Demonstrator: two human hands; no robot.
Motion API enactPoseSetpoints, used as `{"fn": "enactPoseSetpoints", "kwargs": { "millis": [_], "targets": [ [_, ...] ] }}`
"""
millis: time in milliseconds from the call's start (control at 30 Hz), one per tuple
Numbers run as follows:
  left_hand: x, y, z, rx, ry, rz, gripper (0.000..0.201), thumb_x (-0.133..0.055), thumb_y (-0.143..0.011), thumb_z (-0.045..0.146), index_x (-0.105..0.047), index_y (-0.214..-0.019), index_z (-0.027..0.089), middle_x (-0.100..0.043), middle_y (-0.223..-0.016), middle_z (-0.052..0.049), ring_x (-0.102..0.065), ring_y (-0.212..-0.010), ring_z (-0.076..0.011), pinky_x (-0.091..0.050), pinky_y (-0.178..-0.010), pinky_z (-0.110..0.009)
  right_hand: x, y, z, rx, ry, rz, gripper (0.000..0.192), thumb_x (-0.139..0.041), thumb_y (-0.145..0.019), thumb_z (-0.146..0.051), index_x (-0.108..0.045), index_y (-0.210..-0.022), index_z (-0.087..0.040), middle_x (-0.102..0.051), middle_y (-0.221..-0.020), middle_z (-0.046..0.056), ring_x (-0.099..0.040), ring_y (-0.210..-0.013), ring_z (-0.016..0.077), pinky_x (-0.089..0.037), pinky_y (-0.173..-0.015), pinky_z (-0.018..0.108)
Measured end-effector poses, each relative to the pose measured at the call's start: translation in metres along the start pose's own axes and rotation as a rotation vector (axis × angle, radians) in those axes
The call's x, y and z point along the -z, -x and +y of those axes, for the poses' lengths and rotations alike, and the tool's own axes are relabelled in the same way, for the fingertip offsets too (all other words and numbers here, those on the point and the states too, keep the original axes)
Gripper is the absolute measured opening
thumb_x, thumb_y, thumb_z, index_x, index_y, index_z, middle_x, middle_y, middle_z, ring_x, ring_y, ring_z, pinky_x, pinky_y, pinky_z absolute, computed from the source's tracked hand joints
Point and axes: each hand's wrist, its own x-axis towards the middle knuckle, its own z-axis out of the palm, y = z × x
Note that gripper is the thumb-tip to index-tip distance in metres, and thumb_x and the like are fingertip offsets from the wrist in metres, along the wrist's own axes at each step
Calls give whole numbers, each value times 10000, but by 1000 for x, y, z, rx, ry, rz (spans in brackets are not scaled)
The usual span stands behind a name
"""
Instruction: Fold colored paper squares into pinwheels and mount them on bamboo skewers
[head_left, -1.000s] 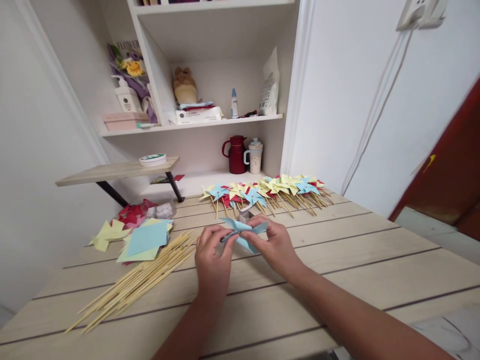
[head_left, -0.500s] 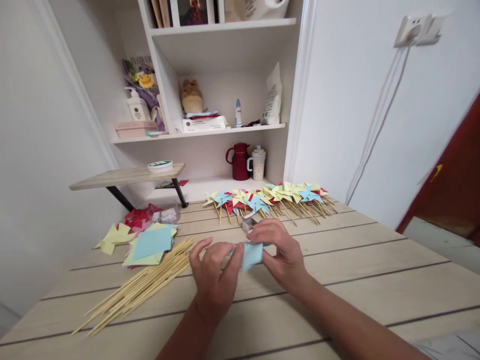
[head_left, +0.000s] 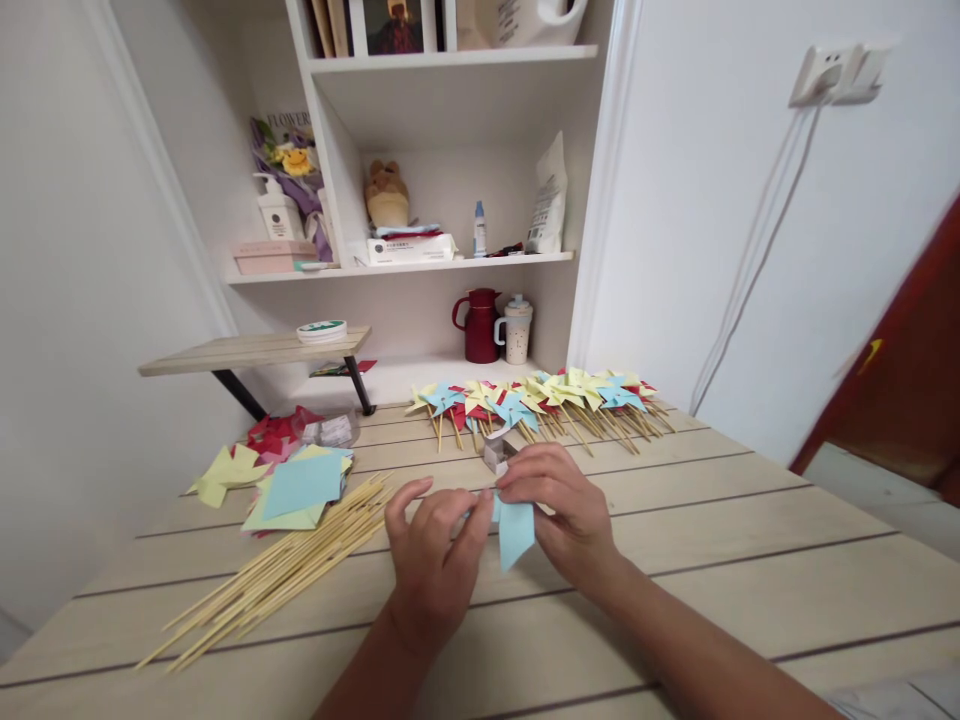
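A light blue piece of paper (head_left: pixel 517 534) is held between both hands above the middle of the table, one pointed flap hanging down toward me. My left hand (head_left: pixel 435 545) pinches its left side between thumb and fingers. On the other side, my right hand (head_left: pixel 559 505) grips the paper, its fingers curled over the top and covering part of it. Just behind my right fingers stands a small tape dispenser (head_left: pixel 496 452). Left of my left hand lies a loose bundle of thin bamboo sticks (head_left: pixel 300 560).
Finished paper pinwheels (head_left: pixel 517 405) on sticks lie in a row along the table's back. At left are a stack of paper squares (head_left: pixel 304 487), a yellow folded pinwheel (head_left: pixel 227 472), red paper pieces (head_left: pixel 276 432) and a clear box (head_left: pixel 334 430). A small raised shelf (head_left: pixel 225 352) stands behind.
The blue paper has turned and its flap now hangs lower and shows longer between my hands. Both hands have shifted slightly right and keep hold of it.
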Motion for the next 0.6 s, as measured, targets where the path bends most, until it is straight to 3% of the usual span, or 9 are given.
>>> {"fn": "enactPoseSetpoints", "kwargs": {
  "millis": [133, 200, 267, 400, 600],
  "targets": [
    [-7, 2, -4, 51, 50, 9, 250, -630, -830, 19, -694, -980, 208, -670, -841, -12, -641, -750, -125, -416, -944, -404, -2, 2, 3, -86, 31, -30, 224, -602, -851, -73, -675, -906, -278, -716, -846, 20, -633, -885, 224, -496, -845, 440],
    [-12, 4, -7, 198, 112, -45, 209, -635, -829, 50, -715, -909, 225, -664, -835, -10, -632, -747, -133, -444, -895, -388, -4, 2, 5, -182, 42, -69, 168, -607, -863, -114, -656, -871, -274, -704, -844, 20, -631, -897, 229, -492, -843, 439],
    [-18, 6, -9, 433, 232, -108, 127, -663, -819, 124, -729, -822, 233, -655, -823, -14, -630, -761, -155, -483, -796, -347, -4, 2, 7, -309, 38, -95, 90, -659, -852, -186, -637, -886, -266, -695, -881, 30, -629, -907, 237, -496, -824, 427],
    [-26, 6, -11, 836, 519, -178, 78, -712, -773, 261, -732, -715, 213, -640, -804, -22, -634, -764, -171, -509, -706, -295, -3, 0, 9, -508, -44, -109, 429, -767, -785, -297, -573, -1167, -275, -686, -1051, 51, -635, -995, 245, -493, -885, 421],
    [-25, 4, -14, 1120, 700, -217, 119, -742, -729, 305, -746, -700, 190, -639, -849, -44, -618, -822, -180, -490, -766, -288, -3, 0, 15, -618, -204, -71, 573, -784, -765, -339, -518, -1271, -292, -632, -1204, 63, -591, -1112, 240, -452, -991, 430]
  ]
}}
